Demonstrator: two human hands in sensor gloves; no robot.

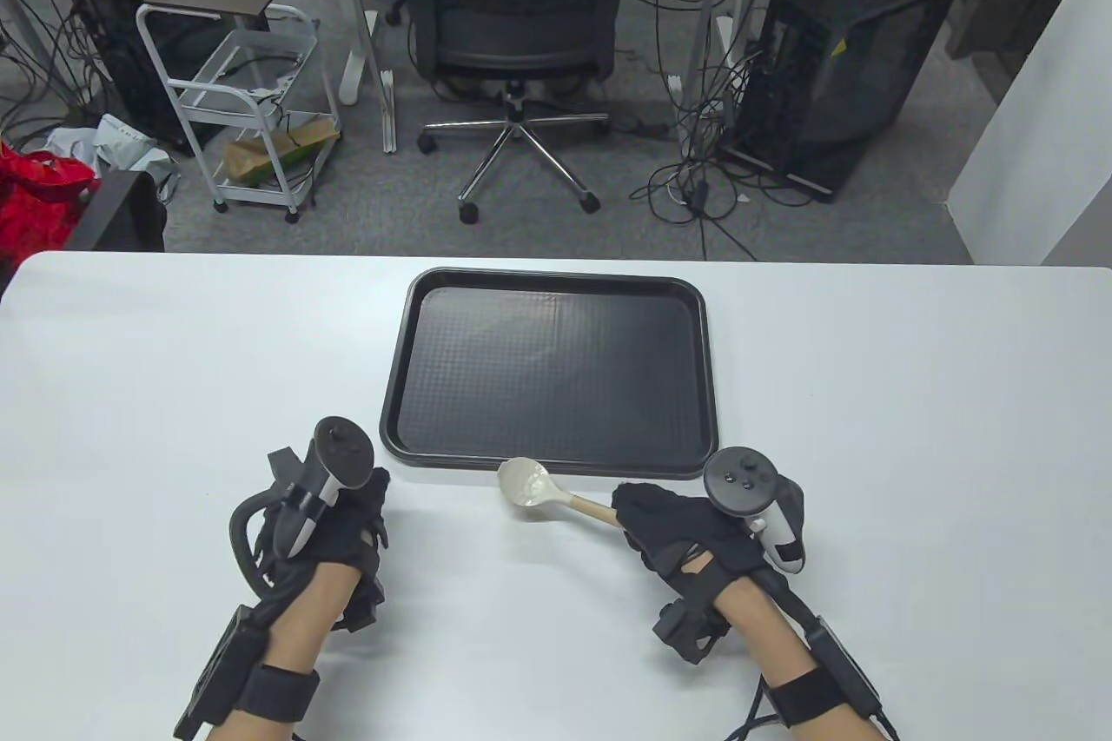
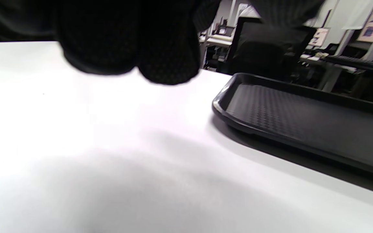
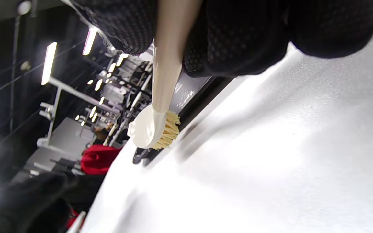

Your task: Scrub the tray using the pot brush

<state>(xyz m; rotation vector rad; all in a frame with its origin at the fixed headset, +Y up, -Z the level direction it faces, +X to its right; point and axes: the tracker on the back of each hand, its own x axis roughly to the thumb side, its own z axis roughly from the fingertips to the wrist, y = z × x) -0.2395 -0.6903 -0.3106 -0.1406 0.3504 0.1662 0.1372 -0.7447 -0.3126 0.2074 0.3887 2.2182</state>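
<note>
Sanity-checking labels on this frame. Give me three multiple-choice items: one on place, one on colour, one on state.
1. Where is the pot brush head?
A. at the tray's near edge
B. by the table's far left corner
C. on the chair

2. What colour is the tray?
A. red
B. black
C. white

3. What does the right hand do?
A. lies flat, holding nothing
B. presses on the tray
C. grips the brush handle

Key:
1 A, the table view shows the head just at the near rim.
2 B, its rim and floor are black in every view.
3 C, the handle runs into the gloved fingers, while the left hand holds nothing.
</note>
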